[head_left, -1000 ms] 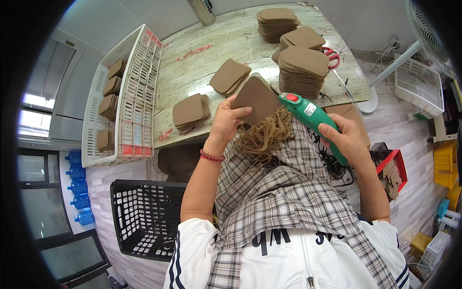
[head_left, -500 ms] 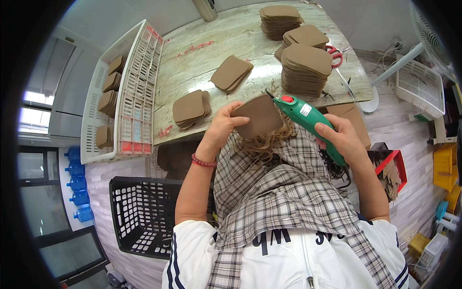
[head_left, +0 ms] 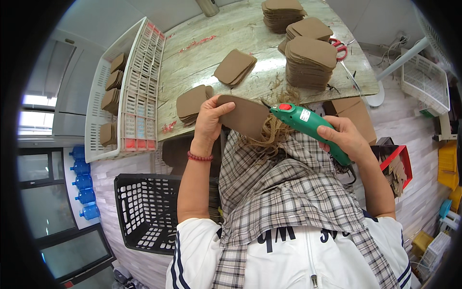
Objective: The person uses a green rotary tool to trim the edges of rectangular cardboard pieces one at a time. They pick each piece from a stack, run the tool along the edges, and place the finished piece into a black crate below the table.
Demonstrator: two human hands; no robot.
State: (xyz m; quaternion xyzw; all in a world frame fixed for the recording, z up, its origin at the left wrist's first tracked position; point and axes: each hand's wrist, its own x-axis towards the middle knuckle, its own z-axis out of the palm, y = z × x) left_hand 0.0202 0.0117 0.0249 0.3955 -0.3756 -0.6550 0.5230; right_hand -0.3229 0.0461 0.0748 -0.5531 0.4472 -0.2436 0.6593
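1. Fingers of the left hand (head_left: 210, 117) are clamping the left end of a brown rounded piece (head_left: 245, 114), thumb lying on top and the other fingers curling underneath it.
2. Fingers of the right hand (head_left: 345, 138) are wrapping tight around the handle of a green electric cutter (head_left: 308, 125), whose red button is facing up near its nose.
3. Long axis of the brown rounded piece is running left to right, out from the left hand toward the cutter; the piece is hanging in the air just off the near edge of the tabletop (head_left: 211, 62), above the person's lap.
4. Nose of the cutter is pointing left and slightly up, meeting the right edge of the piece; the exact contact is too small to tell.
5. Tan fibre trimmings (head_left: 270, 137) are hanging under the meeting point and lying on a checked cloth (head_left: 284, 188) spread over the lap.
6. Farther out, stacks of brown pieces (head_left: 310, 60) are standing along the right edge and far right corner of the tabletop, with smaller piles (head_left: 191, 102) toward the near left corner.
7. Red-handled scissors (head_left: 340, 47) are lying just beside the tallest stack; a white crate (head_left: 139, 86) is standing along the left edge, and a black basket (head_left: 144, 212) is sitting on the floor to the person's left.
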